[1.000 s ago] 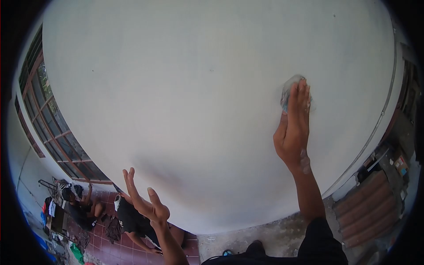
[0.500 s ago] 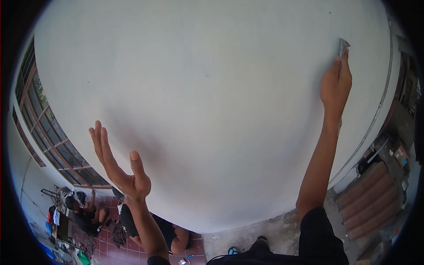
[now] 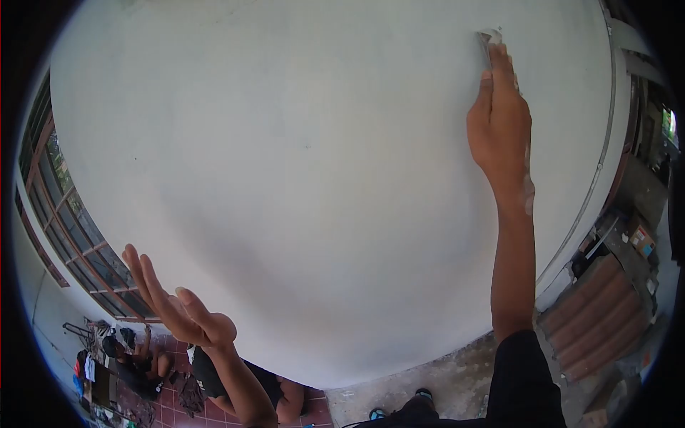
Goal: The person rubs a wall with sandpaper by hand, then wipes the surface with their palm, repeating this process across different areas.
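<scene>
A broad off-white wall fills most of the head view, with a few small dark specks on it. High on the right, my right hand pinches a thin grey putty scraper between thumb and extended fingers. Its edge lies against the wall, close by one of the specks, and pale material shows near its tip. Whitish smears mark my right wrist and forearm. My left hand is raised at the lower left with nothing in it, fingers stretched out and thumb apart, its soft shadow falling on the wall.
Two people sit low on the red tiled floor at lower left, one near scattered clutter, the other partly behind my left arm. A barred window is at left. A cable runs down the wall's right side; corrugated sheets lie beyond.
My right hand has slid the scraper up and to the left across the wall, towards a speck. My left hand sits lower in view, and the view itself has shifted slightly.
</scene>
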A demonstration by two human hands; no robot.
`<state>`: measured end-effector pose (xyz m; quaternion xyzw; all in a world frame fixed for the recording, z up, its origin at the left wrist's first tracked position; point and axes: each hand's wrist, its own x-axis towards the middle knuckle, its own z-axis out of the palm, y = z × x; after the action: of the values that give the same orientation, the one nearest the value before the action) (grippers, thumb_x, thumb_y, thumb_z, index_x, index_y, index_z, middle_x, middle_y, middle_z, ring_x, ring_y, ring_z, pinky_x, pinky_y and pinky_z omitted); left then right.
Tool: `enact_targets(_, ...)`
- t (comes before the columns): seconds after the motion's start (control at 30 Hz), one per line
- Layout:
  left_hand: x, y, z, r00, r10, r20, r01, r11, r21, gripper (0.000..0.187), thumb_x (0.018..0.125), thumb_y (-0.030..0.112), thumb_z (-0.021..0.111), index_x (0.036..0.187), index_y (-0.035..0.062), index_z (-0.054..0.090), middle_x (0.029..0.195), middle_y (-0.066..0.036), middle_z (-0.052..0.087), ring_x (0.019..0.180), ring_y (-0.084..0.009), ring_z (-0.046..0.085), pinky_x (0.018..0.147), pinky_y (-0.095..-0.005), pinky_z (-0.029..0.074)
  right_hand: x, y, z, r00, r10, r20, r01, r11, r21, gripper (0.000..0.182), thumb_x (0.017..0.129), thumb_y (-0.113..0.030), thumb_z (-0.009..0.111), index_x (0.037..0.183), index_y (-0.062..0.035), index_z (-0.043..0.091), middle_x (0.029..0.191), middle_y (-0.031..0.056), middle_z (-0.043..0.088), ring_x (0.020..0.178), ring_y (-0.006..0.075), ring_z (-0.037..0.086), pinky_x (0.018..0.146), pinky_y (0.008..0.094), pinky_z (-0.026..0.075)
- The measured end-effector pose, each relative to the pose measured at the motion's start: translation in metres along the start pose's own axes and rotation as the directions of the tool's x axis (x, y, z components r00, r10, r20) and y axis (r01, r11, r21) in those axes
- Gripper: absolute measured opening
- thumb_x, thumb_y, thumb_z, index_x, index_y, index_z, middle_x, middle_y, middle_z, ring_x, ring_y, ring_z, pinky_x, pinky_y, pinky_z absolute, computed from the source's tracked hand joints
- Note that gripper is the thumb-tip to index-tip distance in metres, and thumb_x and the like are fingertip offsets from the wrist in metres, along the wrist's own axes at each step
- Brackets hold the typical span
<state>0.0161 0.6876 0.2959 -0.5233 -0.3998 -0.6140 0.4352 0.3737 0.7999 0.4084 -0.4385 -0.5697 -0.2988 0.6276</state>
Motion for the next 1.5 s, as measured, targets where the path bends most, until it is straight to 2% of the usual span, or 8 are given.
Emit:
enact_targets(0.07,-0.011,-0.003,-0.008,0.986,-0.118,-0.116,0.106,0.989,-0.103,0.052,0.101,0.027,0.026,0.142,-0.0012,0.04,0.148,-0.02,0.04,0.139,-0.0349,0.035,0.114,-0.053,0.03,-0.022,0.037,-0.021,0.873,0.481,0.084,-0.481,0.877,-0.016,0.044,0.1,-0.01,0.034,0.139,0.0078,0.039,0.142,0.03,0.042,0.132,0.0393,0.044,0.11,0.0422,0.036)
enact_targets(0.27,-0.05,0.016,-0.016,0.977,-0.195,-0.087,0.179,0.97,-0.164,0.052,0.096,0.021,0.028,0.139,-0.0035,0.044,0.145,-0.025,0.042,0.138,-0.0387,0.037,0.111,-0.0547,0.035,0.027,0.123,-0.012,0.761,0.634,-0.137,-0.628,0.773,0.088,0.052,0.093,-0.017,0.036,0.141,0.0054,0.04,0.139,0.027,0.047,0.121,0.04,0.054,0.103,0.043,0.042)
enact_targets(0.47,-0.049,0.011,-0.031,0.943,-0.292,-0.161,0.239,0.929,-0.282,0.052,0.096,0.023,0.029,0.139,-0.0026,0.045,0.144,-0.024,0.044,0.136,-0.0391,0.039,0.108,-0.0564,0.038,0.132,-0.023,-0.019,0.997,-0.069,0.026,0.067,0.994,0.092,0.041,0.09,-0.005,0.041,0.125,0.0135,0.051,0.112,0.0337,0.061,0.106,0.0416,0.061,0.094,0.0434,0.048)
enact_targets(0.63,-0.11,0.022,-0.047,0.895,-0.447,-0.009,0.434,0.875,-0.215,0.054,0.1,0.026,0.024,0.138,-0.0063,0.045,0.145,-0.024,0.043,0.137,-0.0366,0.038,0.106,-0.0508,0.042,-0.043,-0.094,0.045,0.721,-0.693,0.016,0.69,0.72,0.073,0.046,0.087,0.003,0.046,0.132,0.0132,0.044,0.14,0.0291,0.046,0.134,0.0382,0.043,0.112,0.0442,0.035)
enact_targets(0.8,-0.013,-0.021,-0.067,0.966,-0.248,-0.073,0.244,0.968,-0.057,0.055,0.1,0.032,0.024,0.137,0.0001,0.049,0.142,-0.02,0.048,0.133,-0.0373,0.044,0.107,-0.0532,0.039,0.089,-0.029,-0.018,0.992,-0.036,0.123,0.038,0.999,-0.02,0.043,0.088,-0.003,0.041,0.127,0.014,0.046,0.121,0.0337,0.057,0.107,0.0452,0.06,0.096,0.0459,0.048)
enact_targets(1.07,-0.053,-0.011,-0.083,0.96,-0.28,-0.023,0.274,0.953,-0.132,0.056,0.097,0.027,0.023,0.136,-0.0048,0.048,0.14,-0.023,0.049,0.133,-0.0372,0.044,0.109,-0.0501,0.037,0.087,0.16,-0.021,0.794,0.602,-0.089,-0.596,0.798,0.084,0.058,0.086,-0.017,0.038,0.141,-0.0006,0.044,0.132,0.0279,0.054,0.117,0.0407,0.057,0.102,0.0429,0.042)
enact_targets(1.23,0.012,0.007,-0.067,0.968,-0.244,-0.056,0.228,0.954,-0.197,0.055,0.097,0.026,0.024,0.134,-0.0041,0.05,0.139,-0.024,0.051,0.131,-0.0372,0.047,0.109,-0.0515,0.037,0.124,0.003,0.007,0.993,-0.065,-0.099,0.075,0.992,0.102,0.047,0.095,-0.01,0.032,0.139,0.0017,0.045,0.142,0.0262,0.045,0.132,0.0399,0.042,0.111,0.0406,0.034)
enact_targets(1.5,-0.06,0.001,-0.063,0.964,-0.214,0.154,0.246,0.942,-0.227,0.048,0.097,0.021,0.031,0.127,-0.0078,0.055,0.133,-0.024,0.055,0.127,-0.0397,0.051,0.106,-0.0542,0.039,-0.004,-0.081,0.042,0.711,-0.703,-0.037,0.703,0.711,0.011,0.04,0.091,-0.001,0.046,0.129,0.0087,0.051,0.138,0.0228,0.05,0.132,0.0337,0.047,0.11,0.0439,0.039)
